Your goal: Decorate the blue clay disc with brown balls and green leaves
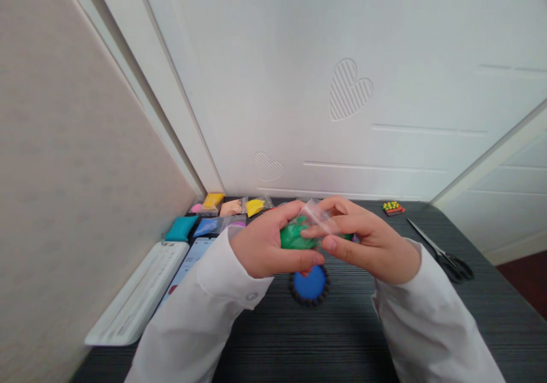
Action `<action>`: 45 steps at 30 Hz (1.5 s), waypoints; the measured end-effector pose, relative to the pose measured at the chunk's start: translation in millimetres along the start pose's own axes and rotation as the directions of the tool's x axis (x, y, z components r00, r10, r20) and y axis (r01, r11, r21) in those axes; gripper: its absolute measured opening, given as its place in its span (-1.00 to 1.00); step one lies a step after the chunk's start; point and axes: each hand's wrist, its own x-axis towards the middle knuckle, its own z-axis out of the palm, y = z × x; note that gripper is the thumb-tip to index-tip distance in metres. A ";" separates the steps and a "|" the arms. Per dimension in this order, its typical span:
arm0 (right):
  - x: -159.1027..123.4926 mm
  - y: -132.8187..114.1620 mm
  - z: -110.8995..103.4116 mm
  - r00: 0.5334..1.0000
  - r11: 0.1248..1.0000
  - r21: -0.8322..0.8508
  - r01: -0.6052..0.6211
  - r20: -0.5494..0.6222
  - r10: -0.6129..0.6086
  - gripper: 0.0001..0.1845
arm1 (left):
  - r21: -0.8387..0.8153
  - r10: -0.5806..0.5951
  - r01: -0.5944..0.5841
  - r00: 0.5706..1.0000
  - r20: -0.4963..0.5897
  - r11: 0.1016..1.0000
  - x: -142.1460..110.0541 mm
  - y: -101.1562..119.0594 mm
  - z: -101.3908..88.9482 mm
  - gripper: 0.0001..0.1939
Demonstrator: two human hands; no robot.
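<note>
A clear zip bag of green modelling clay (294, 236) is held up over the table between both hands. My left hand (267, 243) is wrapped round its left side, thumb and fingers closed on the bag. My right hand (363, 237) pinches the bag's clear top end, with a finger lying across the plastic. Below them on the table lies a blue disc (310, 283) edged with small black balls; its far edge is partly hidden by my left fingers.
Several bags of clay stand at the back left, among them a teal bag (182, 228) and a yellow bag (256, 207). A white tray (137, 297) and a phone (199, 250) lie left. Black scissors (448, 257) and a small yellow-and-red clay piece (393, 208) lie right.
</note>
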 end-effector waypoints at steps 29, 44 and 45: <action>1.6 -1.9 8.3 0.953 0.998 -0.058 -0.028 -0.303 0.010 -0.92 | 0.276 0.050 -0.016 0.992 -0.117 0.961 -2.3 10.3 0.6 -0.76; -1.2 -3.6 -0.6 0.960 0.974 0.000 -0.226 -0.170 0.223 -0.80 | -0.068 0.097 -0.118 0.963 -0.250 0.991 0.3 -1.6 -0.4 -0.74; 0.4 -3.5 1.5 0.966 0.978 -0.009 -0.207 -0.161 0.203 -0.80 | -0.068 0.104 -0.125 0.964 -0.245 0.990 0.8 -1.6 0.7 -0.75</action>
